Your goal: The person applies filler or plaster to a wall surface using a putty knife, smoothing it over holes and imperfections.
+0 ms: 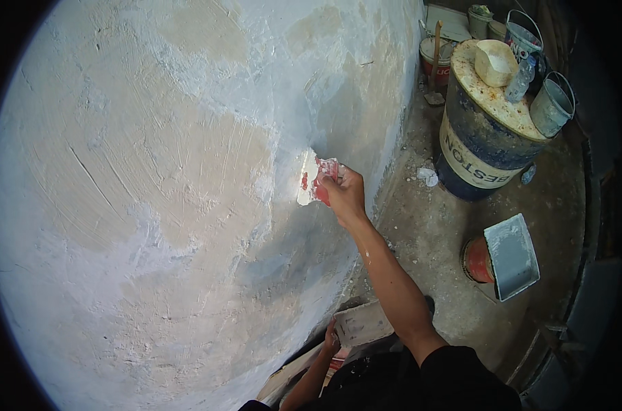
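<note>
My right hand (348,195) grips a red putty spreader (327,179) with its fingers closed round it. The spreader's blade is coated in white filler and lies at the surface of a large plastered wall (187,178). That wall is patched in white, beige and grey, with scratches and ridges. Low in the view, my left hand (332,339) is closed on the edge of a smudged, pale grey rectangular tray (364,323), close to the wall's foot. Part of the tray is hidden by my right arm and dark clothing.
A big dark drum (478,147) with a cream band stands to the right. On its crusted lid are a cut-off plastic container (496,63), a clear bottle (521,81) and a bucket (552,105). Nearer, a grey rectangular tub (512,257) rests by a red bucket (476,259).
</note>
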